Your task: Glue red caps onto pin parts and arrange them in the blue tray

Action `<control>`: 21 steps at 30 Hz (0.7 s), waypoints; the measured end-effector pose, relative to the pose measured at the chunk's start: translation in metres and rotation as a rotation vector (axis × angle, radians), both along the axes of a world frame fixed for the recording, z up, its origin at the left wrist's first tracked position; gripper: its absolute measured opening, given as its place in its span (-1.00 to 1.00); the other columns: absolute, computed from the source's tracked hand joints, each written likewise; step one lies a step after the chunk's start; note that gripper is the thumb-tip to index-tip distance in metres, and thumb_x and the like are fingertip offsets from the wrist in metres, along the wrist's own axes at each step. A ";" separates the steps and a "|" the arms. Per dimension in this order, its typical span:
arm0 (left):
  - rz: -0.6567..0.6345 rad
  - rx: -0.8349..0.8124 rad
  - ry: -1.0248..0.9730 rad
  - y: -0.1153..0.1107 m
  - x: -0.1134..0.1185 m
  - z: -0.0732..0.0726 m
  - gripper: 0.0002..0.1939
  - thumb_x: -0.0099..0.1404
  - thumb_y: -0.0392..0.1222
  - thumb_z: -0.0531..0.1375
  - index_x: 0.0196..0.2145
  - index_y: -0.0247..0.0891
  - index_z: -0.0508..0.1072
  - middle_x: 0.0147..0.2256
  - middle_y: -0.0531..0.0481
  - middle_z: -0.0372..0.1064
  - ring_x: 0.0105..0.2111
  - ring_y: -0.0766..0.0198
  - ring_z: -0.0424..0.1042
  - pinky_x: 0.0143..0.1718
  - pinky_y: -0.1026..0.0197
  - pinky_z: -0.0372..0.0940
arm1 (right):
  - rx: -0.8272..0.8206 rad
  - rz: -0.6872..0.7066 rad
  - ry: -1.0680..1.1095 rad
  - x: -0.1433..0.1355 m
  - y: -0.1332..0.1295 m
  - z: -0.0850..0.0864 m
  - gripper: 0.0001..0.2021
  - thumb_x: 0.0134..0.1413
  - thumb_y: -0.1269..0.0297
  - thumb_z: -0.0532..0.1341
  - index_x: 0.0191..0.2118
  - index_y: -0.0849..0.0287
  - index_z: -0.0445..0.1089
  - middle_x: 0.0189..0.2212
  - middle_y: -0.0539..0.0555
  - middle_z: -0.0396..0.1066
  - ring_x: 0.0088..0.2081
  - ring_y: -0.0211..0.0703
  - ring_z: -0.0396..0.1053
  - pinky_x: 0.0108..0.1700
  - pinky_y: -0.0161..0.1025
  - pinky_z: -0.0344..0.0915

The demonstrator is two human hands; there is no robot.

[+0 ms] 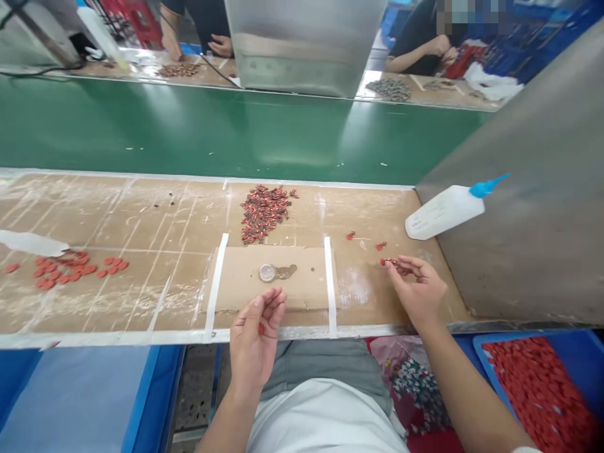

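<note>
1. Right hand [418, 290] is pinching a small red piece [387, 262] between thumb and fingertips, low over the brown worktop [155, 220]; the grasp is closed on the piece.
2. Left hand [255, 333] is curling its fingers around a small red part [261, 328], only a sliver of which is showing, near the front edge of the worktop; how firmly it is held cannot be told.
3. Just beyond the left hand, a round clear disc [267, 272] with a dark smear beside it is lying on a cardboard patch [264, 280] bounded by two white tape strips.
4. Farther beyond that, a heap of small red-and-dark pieces [264, 212] is sitting on the worktop.
5. Just beyond the right hand, two loose red bits [365, 240] are lying apart from each other.
6. Farther right, a white squeeze bottle [446, 211] with a blue nozzle is leaning against a grey panel.
7. Far to the left of both hands, flat red discs [70, 269] are lying scattered.
8. Below the right forearm, a blue bin [585, 352] is holding red pieces.
9. A green conveyor belt [212, 129] is running behind the worktop; other people's hands are resting on the table beyond it.
</note>
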State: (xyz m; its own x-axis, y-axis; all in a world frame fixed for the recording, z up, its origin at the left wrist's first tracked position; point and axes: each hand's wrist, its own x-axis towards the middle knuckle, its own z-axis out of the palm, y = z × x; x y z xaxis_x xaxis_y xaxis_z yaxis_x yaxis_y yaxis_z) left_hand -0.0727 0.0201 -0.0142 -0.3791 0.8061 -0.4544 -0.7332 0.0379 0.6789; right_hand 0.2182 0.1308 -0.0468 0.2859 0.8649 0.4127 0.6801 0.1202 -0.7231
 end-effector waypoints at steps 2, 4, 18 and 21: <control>-0.007 -0.002 -0.036 0.002 -0.002 -0.001 -0.76 0.18 -0.14 0.34 -0.24 -0.34 0.60 -0.18 -0.17 0.56 -0.19 0.20 0.56 -0.15 0.31 0.48 | -0.017 -0.016 -0.098 0.016 0.010 -0.006 -0.68 -0.02 0.12 0.35 -0.17 0.20 0.46 -0.33 0.14 0.57 -0.38 -0.14 0.51 -0.20 -0.16 0.46; -0.014 0.007 -0.064 0.003 -0.003 -0.001 -0.77 0.20 -0.14 0.31 -0.24 -0.35 0.60 -0.18 -0.18 0.56 -0.17 0.19 0.56 -0.14 0.30 0.48 | -0.040 -0.004 -0.164 0.023 0.019 -0.011 -0.66 0.01 0.12 0.32 -0.12 0.19 0.44 -0.31 0.14 0.57 -0.37 -0.15 0.51 -0.20 -0.18 0.45; -0.133 0.070 -0.300 0.010 -0.007 0.019 -0.62 0.29 -0.10 0.10 -0.18 -0.43 0.59 -0.05 -0.30 0.50 -0.01 0.06 0.48 0.00 0.16 0.42 | 0.010 -0.021 -0.333 0.011 0.019 -0.003 -0.63 0.01 0.12 0.30 -0.07 0.19 0.45 -0.24 0.13 0.57 -0.36 -0.12 0.48 -0.15 -0.11 0.42; -0.195 0.127 -0.364 0.017 0.000 0.021 -0.56 0.31 -0.04 0.07 -0.09 -0.44 0.55 0.03 -0.33 0.44 0.10 0.00 0.39 0.12 0.05 0.33 | 0.186 0.061 -0.309 -0.018 -0.009 0.019 -0.74 0.01 0.21 0.33 -0.14 0.11 0.48 -0.34 0.07 0.56 -0.43 -0.18 0.41 -0.23 -0.16 0.41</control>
